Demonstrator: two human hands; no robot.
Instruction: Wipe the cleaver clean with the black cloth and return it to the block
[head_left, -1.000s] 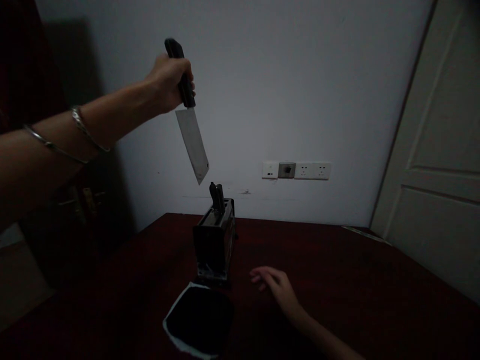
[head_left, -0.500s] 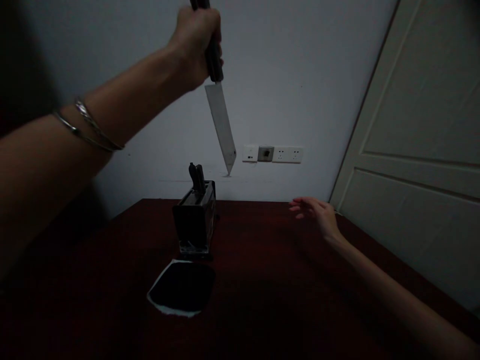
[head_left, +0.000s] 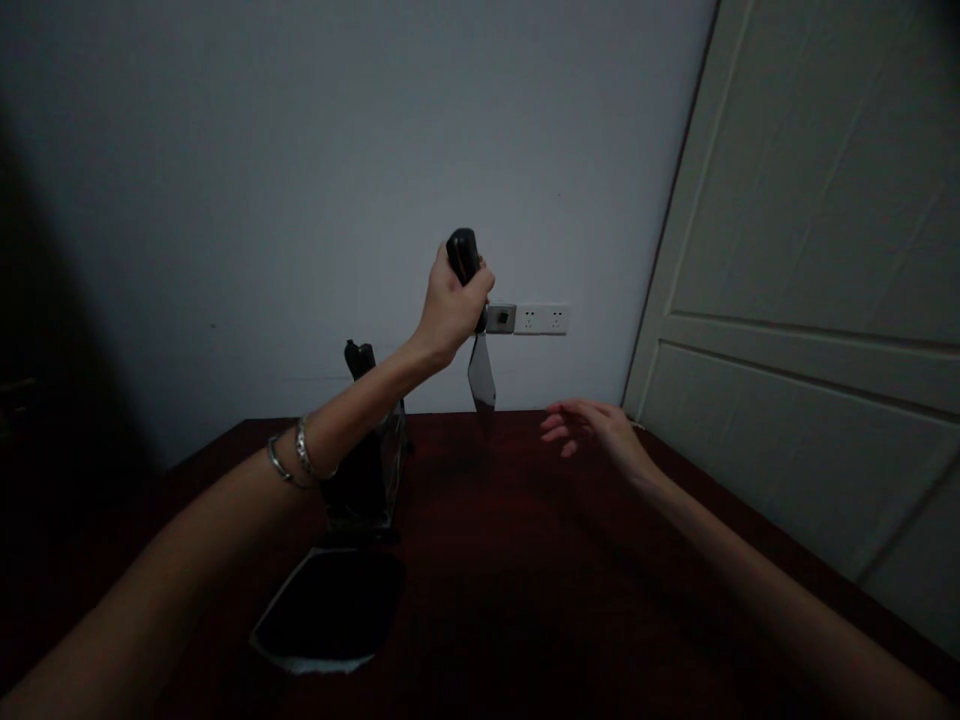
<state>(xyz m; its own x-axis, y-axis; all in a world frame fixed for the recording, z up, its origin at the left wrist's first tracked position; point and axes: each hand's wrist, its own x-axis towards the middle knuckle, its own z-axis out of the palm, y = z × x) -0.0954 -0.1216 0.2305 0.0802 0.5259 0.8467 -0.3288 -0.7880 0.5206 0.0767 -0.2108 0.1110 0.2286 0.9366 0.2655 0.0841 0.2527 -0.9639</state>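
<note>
My left hand is wrapped round the black handle of a kitchen knife, holding it above the dark red table. The wide blade hangs downward, its tip pointing at the tabletop. Behind my left forearm stands a black knife block with black handles sticking up from its top; my arm hides part of it. To the right, my right hand hovers over the table with loosely curved, parted fingers and nothing in them.
A dark flat pad with a pale, ragged edge lies on the table before the block. Behind the table is a pale wall with a row of sockets. A panelled door borders the right side.
My left hand has brought the knife down from high up, farther forward and slightly right, past the block. The view has shifted a little; my right hand keeps about the same pose.
</note>
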